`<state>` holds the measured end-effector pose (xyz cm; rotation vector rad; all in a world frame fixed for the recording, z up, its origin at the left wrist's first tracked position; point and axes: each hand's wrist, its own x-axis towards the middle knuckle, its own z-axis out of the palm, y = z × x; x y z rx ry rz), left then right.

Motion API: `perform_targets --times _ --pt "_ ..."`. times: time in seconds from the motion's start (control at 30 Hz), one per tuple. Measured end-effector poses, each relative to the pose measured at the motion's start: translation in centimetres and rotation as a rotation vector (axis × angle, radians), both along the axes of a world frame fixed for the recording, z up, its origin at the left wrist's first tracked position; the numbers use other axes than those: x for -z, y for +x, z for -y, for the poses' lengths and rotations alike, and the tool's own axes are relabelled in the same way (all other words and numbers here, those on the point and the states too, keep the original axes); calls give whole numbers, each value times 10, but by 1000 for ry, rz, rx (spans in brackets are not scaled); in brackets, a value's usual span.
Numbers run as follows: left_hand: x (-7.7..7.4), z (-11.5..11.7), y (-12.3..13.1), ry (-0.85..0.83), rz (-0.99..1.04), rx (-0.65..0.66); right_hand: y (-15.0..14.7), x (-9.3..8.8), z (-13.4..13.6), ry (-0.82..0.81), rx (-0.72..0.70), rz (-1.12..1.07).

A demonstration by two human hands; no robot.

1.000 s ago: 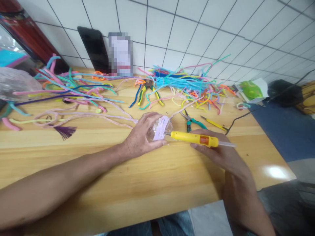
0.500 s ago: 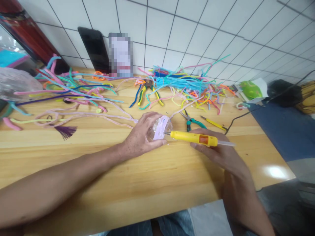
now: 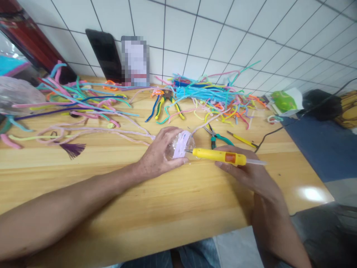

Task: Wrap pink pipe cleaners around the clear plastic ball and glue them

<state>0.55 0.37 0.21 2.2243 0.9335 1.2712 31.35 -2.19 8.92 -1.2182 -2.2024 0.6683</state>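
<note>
My left hand [image 3: 160, 154] is closed around a clear plastic ball [image 3: 190, 141] wrapped with a band of pale lilac pipe cleaner [image 3: 181, 144]. In my right hand [image 3: 245, 165] is a yellow hot glue gun [image 3: 214, 155], its metal nozzle at the edge of the lilac band; whether it touches is too small to tell. A clear glue stick [image 3: 256, 162] sticks out of the gun's back end. Long pale pink pipe cleaners [image 3: 122, 131] run from near my left hand out to the left. Another pink strand [image 3: 209, 122] leads up from the ball towards the back.
Colourful pipe cleaners [image 3: 206, 93] are heaped along the tiled wall, with more [image 3: 83, 100] at the left. Yellow-green pliers [image 3: 167, 102], teal pliers [image 3: 219, 139] and a yellow cutter [image 3: 242, 139] lie behind my hands. Two phones, one black [image 3: 104, 56], lean on the wall. A purple tassel [image 3: 73, 149] lies left.
The view has shifted very slightly. Both hands, the ball and the glue gun hold nearly the same position, with the nozzle still at the lilac band.
</note>
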Motion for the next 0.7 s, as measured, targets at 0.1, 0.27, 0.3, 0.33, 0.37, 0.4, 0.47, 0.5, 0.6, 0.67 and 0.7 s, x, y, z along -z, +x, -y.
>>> perform_targets --times 0.1,0.27,0.3,0.33,0.37,0.4,0.47,0.5,0.6,0.67,0.7 --pt "0 0 0 -1 15 10 0 -1 0 14 11 0" --pt "0 0 0 0 9 15 -3 -3 2 -7 1 -5" --pt "0 0 -1 0 6 13 -4 -3 2 -14 5 -3" --pt "0 0 -1 2 6 12 -4 -3 2 -18 11 0" --pt "0 0 -1 5 6 14 -4 -2 2 -20 20 4" --pt "0 0 -1 7 6 16 -4 -2 2 -20 25 8" --pt "-1 0 -1 6 2 21 -3 -2 2 -8 23 9" --pt "-1 0 -1 3 -1 22 -3 -2 2 3 17 7" --pt "-2 1 -1 -1 -1 19 -2 -3 1 32 2 1" --pt "-1 1 -1 1 4 15 -3 -3 1 38 -1 2" --pt "-1 1 -1 0 5 12 -3 -2 1 41 -4 -3"
